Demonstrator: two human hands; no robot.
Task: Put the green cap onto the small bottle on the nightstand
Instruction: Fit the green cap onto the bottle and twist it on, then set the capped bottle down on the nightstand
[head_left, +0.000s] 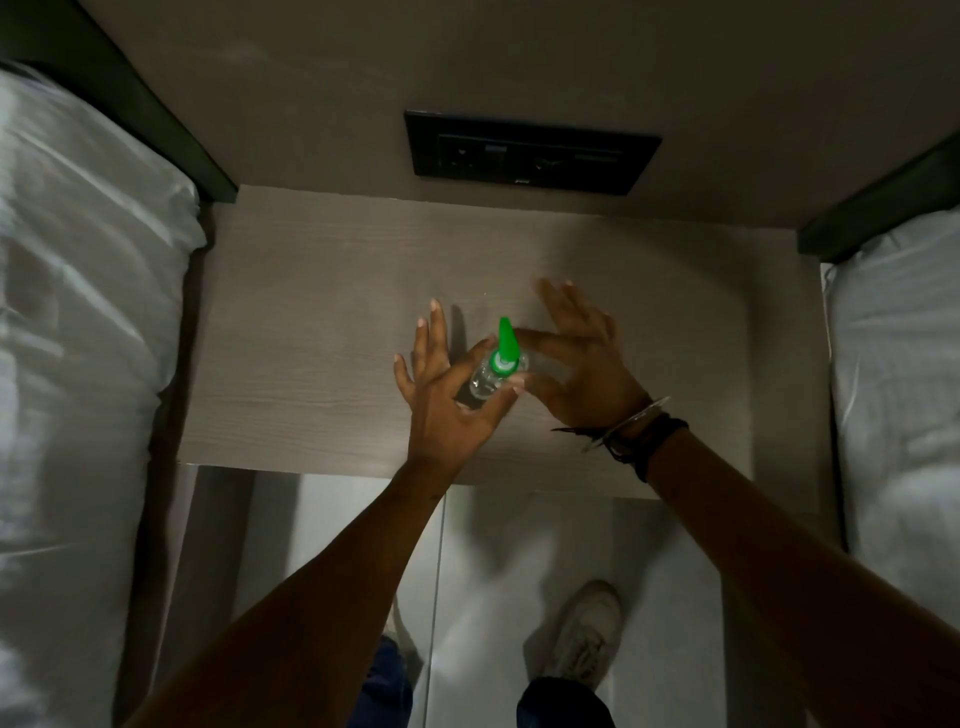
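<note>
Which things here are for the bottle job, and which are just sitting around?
For the job:
green cap
small bottle
nightstand
left hand, gripping the bottle
right hand, at the cap

Just around:
socket panel on the wall
white bedding
bracelets
shoe

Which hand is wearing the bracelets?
The right hand. Dark bands and a clear bangle circle its wrist, while the left hand, gripping the small bottle with the green cap, has a bare wrist.
</note>
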